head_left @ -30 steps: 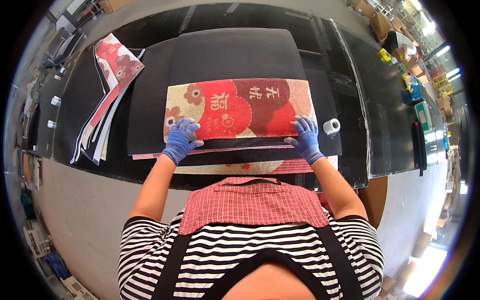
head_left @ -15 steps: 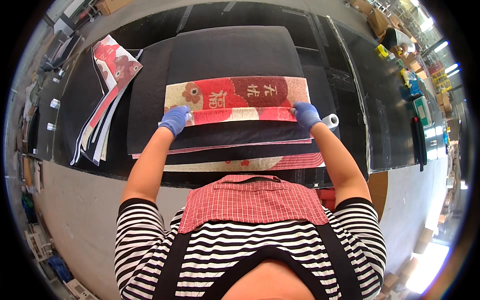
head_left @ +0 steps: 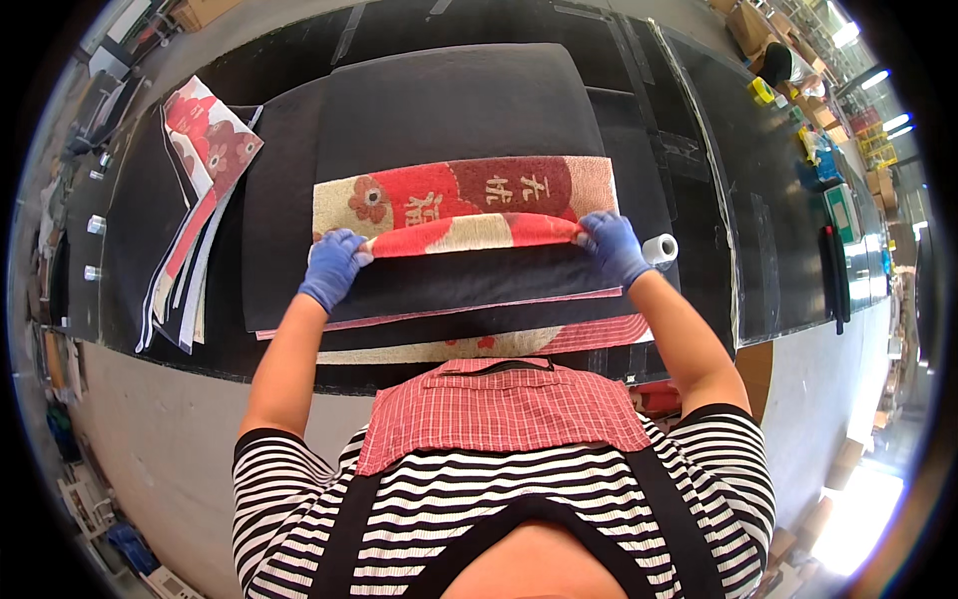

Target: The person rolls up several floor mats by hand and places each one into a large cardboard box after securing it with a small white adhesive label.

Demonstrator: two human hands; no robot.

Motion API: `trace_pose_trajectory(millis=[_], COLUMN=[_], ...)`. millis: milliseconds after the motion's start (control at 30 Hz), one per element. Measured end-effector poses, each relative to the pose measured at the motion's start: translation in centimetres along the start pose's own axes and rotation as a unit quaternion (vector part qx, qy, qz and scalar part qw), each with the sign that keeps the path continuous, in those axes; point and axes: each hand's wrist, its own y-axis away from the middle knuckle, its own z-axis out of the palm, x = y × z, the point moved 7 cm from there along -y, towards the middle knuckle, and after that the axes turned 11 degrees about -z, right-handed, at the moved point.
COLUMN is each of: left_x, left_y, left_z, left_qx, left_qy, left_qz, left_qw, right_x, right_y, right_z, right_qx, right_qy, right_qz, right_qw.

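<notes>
A patterned floor mat point(head_left: 479, 185) in red, maroon and beige, with flowers and characters, lies pile side up before me. Its near edge is turned over into a narrow roll point(head_left: 459, 236), which bows up slightly in the middle. At the left end of this roll, my left hand point(head_left: 335, 268) in a blue glove grips the mat with fingers closed. My right hand point(head_left: 611, 248), gloved the same way, pinches the other end. Under the mat is a stack of dark-backed mats point(head_left: 449, 100); patterned edges show at its near side.
A small white roll point(head_left: 660, 250) stands just beside my right hand. Several folded patterned mats point(head_left: 212, 140) lie at the left on the black table point(head_left: 689, 190). Far right are a yellow tape roll point(head_left: 761, 92) and a green-and-white box point(head_left: 840, 213); another person point(head_left: 788, 68) is beyond.
My left hand has shifted left and toward me, and its grip has turned. The rolled edge has gone from straight to bowed. My right hand stays at its end.
</notes>
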Motion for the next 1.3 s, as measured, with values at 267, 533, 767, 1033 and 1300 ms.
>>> trace_pose_trajectory(millis=[267, 533, 767, 1033, 1300], left_x=[3.9, 3.2, 4.5, 9.8, 8.3], left_y=[-6.4, -2.0, -12.4, -14.3, -21.2], left_z=[-4.5, 0.0, -6.9, -3.6, -4.9], left_qx=[0.040, 0.229, 0.269, 0.136, 0.056], left_qy=[-0.132, -0.077, 0.009, -0.001, 0.012], left_qz=[-0.078, 0.006, -0.012, 0.108, 0.116], left_qw=[0.987, 0.970, 0.963, 0.985, 0.992], right_x=[0.5, -3.3, 2.1, 4.8, -1.6], right_y=[-7.7, -1.5, -13.3, -18.5, -20.8], right_z=[-4.7, -0.4, -3.1, -2.9, -4.4], right_qx=[0.022, 0.238, 0.077, 0.108, 0.289], right_qy=[0.118, 0.106, 0.096, 0.007, 0.071], right_qz=[0.104, 0.013, 0.069, 0.116, -0.044], right_qw=[0.987, 0.965, 0.990, 0.987, 0.954])
